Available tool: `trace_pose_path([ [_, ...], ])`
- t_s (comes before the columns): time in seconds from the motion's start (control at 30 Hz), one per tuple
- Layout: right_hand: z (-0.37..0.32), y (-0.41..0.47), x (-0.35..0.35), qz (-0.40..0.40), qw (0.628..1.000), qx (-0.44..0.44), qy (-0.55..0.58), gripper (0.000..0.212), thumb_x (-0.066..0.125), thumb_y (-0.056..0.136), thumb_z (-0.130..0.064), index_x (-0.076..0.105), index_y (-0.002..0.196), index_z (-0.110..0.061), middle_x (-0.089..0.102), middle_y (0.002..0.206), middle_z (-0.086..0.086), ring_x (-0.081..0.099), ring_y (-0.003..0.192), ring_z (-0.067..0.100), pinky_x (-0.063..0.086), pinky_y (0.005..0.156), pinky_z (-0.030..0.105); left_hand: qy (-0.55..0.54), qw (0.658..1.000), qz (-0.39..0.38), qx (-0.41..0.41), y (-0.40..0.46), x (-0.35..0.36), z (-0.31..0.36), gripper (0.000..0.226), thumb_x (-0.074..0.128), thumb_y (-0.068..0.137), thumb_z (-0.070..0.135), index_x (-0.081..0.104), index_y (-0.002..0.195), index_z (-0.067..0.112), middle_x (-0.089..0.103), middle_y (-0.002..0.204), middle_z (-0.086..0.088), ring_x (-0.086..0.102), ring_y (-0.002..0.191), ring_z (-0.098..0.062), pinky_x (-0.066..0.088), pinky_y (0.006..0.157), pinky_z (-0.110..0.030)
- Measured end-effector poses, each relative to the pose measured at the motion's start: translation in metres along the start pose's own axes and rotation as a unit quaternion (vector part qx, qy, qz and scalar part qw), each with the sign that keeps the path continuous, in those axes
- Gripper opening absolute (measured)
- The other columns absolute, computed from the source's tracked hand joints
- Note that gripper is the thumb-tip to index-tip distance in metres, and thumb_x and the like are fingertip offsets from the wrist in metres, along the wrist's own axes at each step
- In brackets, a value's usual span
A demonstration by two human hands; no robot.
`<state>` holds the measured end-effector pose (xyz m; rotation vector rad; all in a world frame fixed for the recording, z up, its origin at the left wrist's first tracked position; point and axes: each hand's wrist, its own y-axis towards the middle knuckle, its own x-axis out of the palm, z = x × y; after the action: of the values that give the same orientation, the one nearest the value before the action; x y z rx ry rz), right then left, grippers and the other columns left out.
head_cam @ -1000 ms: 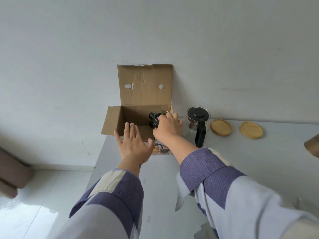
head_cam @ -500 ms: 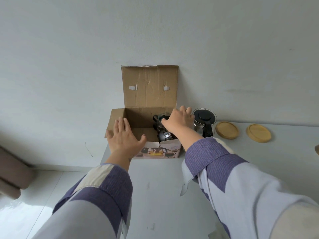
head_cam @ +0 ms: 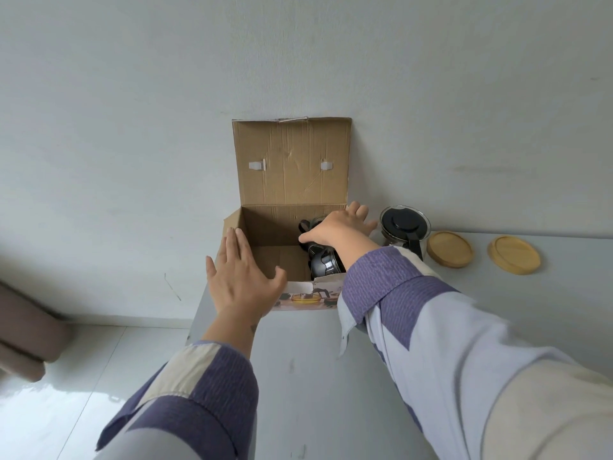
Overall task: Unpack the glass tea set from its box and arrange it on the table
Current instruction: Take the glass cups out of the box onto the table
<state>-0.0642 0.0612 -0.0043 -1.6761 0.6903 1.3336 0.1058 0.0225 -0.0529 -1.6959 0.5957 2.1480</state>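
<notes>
Step in hand: reaching for the next piece. Box [head_cam: 265, 234] stands open at table [head_cam: 331, 376] rear; glass pots w/ black lids [head_cam: 323, 260] sit in its right side. Teapot [head_cam: 403, 229] & two wooden coasters [head_cam: 449, 249] are already out. Right hand [head_cam: 335, 227] is over the pots, fingers spread; whether thumb touches, can't tell. Left hand [head_cam: 240, 277] is flat, spread, at box's front-left corner. Next: a firm hold on one pot, then a straight lift.

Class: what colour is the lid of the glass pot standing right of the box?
Black, on the glass pot; head view.

Brown furniture [head_cam: 23, 340] beside white wall [head_cam: 132, 94]
</notes>
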Motion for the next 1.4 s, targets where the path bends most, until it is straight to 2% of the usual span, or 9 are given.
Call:
trace_pose_path([
  [0.27,0.000,-0.001,0.000,0.050,0.996,0.013,0.076,0.086,0.076,0.064,-0.057,0.043,0.129,-0.012,0.027,0.133,0.009,0.027,0.121,0.026,0.033,0.094,0.035,0.008,1.000,0.010,-0.005,0.002,0.003,0.001,0.094,0.035,0.081,0.061,-0.001,0.151,0.011,0.001,0.160,-0.004,0.003,0.147,-0.018,0.008,0.118,-0.045],
  [0.47,0.007,-0.005,-0.013,0.100,0.984,-0.027,0.142,0.085,0.076,0.066,-0.053,0.035,0.132,-0.018,0.043,0.131,0.012,0.037,0.121,0.030,0.034,0.098,0.040,0.029,1.000,0.004,-0.008,0.001,0.001,0.003,0.093,0.033,0.082,0.062,-0.002,0.151,0.011,0.001,0.160,-0.004,0.002,0.147,-0.019,0.007,0.117,-0.047],
  [0.6,0.016,-0.013,-0.018,0.125,0.961,-0.091,0.227,0.084,0.077,0.068,-0.044,0.032,0.134,-0.023,0.042,0.130,0.008,0.044,0.118,0.028,0.042,0.096,0.038,0.041,0.999,-0.005,-0.012,0.001,-0.001,0.004,0.093,0.032,0.083,0.063,-0.003,0.152,0.011,0.000,0.160,-0.005,0.001,0.147,-0.020,0.005,0.116,-0.049],
  [0.73,0.031,-0.024,-0.019,0.105,0.910,-0.121,0.383,0.084,0.079,0.070,-0.028,0.030,0.138,-0.019,0.031,0.134,0.005,0.044,0.106,0.016,0.042,0.079,0.026,0.060,0.998,-0.014,-0.022,0.000,-0.003,0.007,0.089,0.030,0.084,0.061,-0.001,0.152,0.012,0.001,0.160,-0.006,0.000,0.147,-0.021,0.003,0.116,-0.052],
  [0.87,0.049,-0.030,-0.017,0.103,0.870,-0.095,0.472,0.085,0.081,0.068,-0.022,0.032,0.137,-0.012,0.032,0.132,0.005,0.044,0.116,0.020,0.045,0.085,0.025,0.036,0.999,0.000,-0.017,-0.001,-0.009,0.031,0.083,0.029,0.088,0.056,0.003,0.152,0.012,0.003,0.160,-0.005,-0.002,0.147,-0.020,0.000,0.116,-0.052],
  [1.03,0.081,-0.033,-0.027,0.139,0.830,-0.048,0.538,0.082,0.081,0.068,-0.021,0.034,0.135,-0.009,0.036,0.132,0.005,0.046,0.116,0.020,0.043,0.089,0.025,-0.011,0.995,-0.009,0.094,-0.014,-0.013,0.098,0.074,0.024,0.093,0.053,0.002,0.152,0.013,-0.001,0.160,-0.003,-0.005,0.147,-0.017,-0.003,0.117,-0.047],
  [1.13,0.109,-0.028,-0.030,0.175,0.821,-0.022,0.543,0.084,0.081,0.066,-0.023,0.036,0.135,-0.009,0.037,0.132,0.004,0.048,0.118,0.020,0.044,0.101,0.032,-0.042,0.988,-0.022,0.145,-0.025,-0.008,0.135,0.074,0.023,0.094,0.054,0.003,0.152,0.013,0.000,0.160,-0.002,-0.004,0.147,-0.016,-0.002,0.118,-0.046],
  [1.27,0.157,-0.023,-0.023,0.192,0.819,0.013,0.541,0.081,0.080,0.066,-0.020,0.037,0.134,-0.010,0.040,0.132,0.004,0.049,0.118,0.019,0.042,0.100,0.029,-0.046,0.984,-0.068,0.160,-0.035,0.006,0.165,0.078,0.027,0.093,0.056,0.002,0.151,0.011,0.000,0.160,-0.002,-0.005,0.147,-0.015,-0.004,0.117,-0.045],
  [1.4,0.201,-0.026,0.010,0.196,0.831,0.053,0.517,0.081,0.080,0.061,-0.023,0.041,0.131,-0.012,0.043,0.128,0.002,0.049,0.115,0.016,0.045,0.099,0.031,0.028,0.984,-0.083,0.152,-0.041,0.018,0.173,0.071,0.031,0.096,0.035,-0.004,0.151,0.007,-0.006,0.160,-0.006,-0.010,0.146,-0.020,-0.001,0.119,-0.045],
])
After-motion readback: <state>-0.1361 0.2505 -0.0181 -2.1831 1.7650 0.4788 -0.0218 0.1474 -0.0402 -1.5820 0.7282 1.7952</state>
